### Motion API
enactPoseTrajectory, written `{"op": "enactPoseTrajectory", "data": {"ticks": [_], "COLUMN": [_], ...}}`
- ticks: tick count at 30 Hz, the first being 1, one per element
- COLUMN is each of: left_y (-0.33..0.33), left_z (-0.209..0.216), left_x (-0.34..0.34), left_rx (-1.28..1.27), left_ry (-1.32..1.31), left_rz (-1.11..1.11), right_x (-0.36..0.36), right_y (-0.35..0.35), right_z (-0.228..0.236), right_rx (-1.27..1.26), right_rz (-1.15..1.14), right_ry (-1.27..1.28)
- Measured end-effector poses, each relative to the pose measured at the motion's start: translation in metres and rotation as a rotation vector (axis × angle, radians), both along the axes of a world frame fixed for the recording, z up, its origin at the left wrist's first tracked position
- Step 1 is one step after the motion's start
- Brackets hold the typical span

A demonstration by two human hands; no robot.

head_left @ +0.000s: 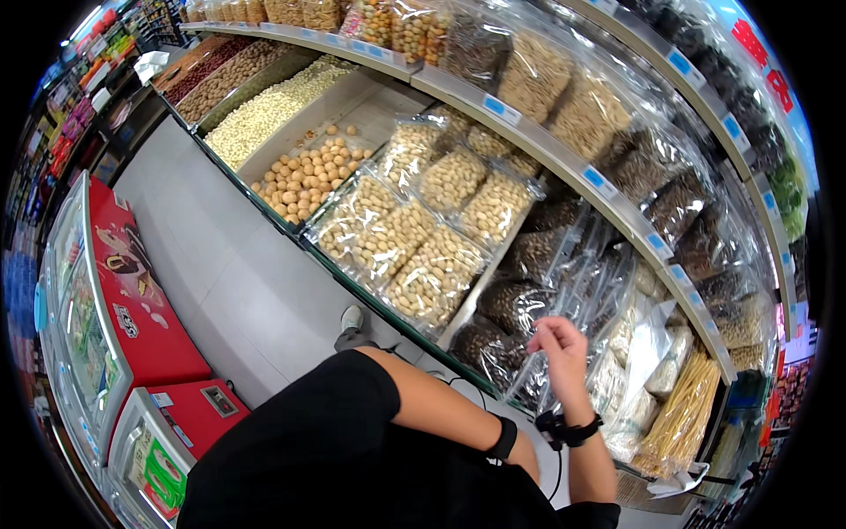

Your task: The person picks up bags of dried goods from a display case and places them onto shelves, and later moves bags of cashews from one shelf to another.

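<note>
Two bare hands are in view: the right hand (564, 347), fingers curled, hangs over the bin just beside a clear bag of dark dried goods (514, 304); I cannot tell whether it touches or pinches any plastic. The left hand (525, 457) lies lower, mostly hidden past its black wristband (504, 438), so its grip cannot be told.

The dark bag sits among similar ones in the bin below the shelf edge (546, 141). It looks light and soft, its glossy film probably slippery and its contents perhaps brittle; the loose upper plastic seems the best hold, with a palm beneath.

To the left lie bags of pale nuts in shells (438, 275), then loose round tan nuts (308, 176); to the right, whitish bags (608, 383) and long yellowish sticks (683, 410).
</note>
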State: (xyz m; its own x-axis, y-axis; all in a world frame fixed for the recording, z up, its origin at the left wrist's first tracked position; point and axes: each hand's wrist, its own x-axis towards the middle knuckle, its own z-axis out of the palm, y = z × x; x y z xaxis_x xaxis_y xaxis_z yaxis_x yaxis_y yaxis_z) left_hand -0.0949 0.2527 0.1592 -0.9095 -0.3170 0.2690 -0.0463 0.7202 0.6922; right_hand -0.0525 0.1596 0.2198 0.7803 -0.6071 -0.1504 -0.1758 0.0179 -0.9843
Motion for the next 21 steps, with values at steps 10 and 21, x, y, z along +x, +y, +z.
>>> {"op": "enactPoseTrajectory", "data": {"ticks": [10,21], "left_y": [0.063,0.169], "left_z": [0.111,-0.065], "left_x": [0.294,0.490], "left_rx": [0.053,0.543], "left_ry": [0.544,0.044], "left_rz": [0.718,1.702], "right_x": [0.083,0.178], "right_y": [0.064,0.097], "right_z": [-0.066,-0.143], "right_rx": [0.303,0.047], "right_rz": [-0.275,-0.660], "right_ry": [-0.172,0.310]}}
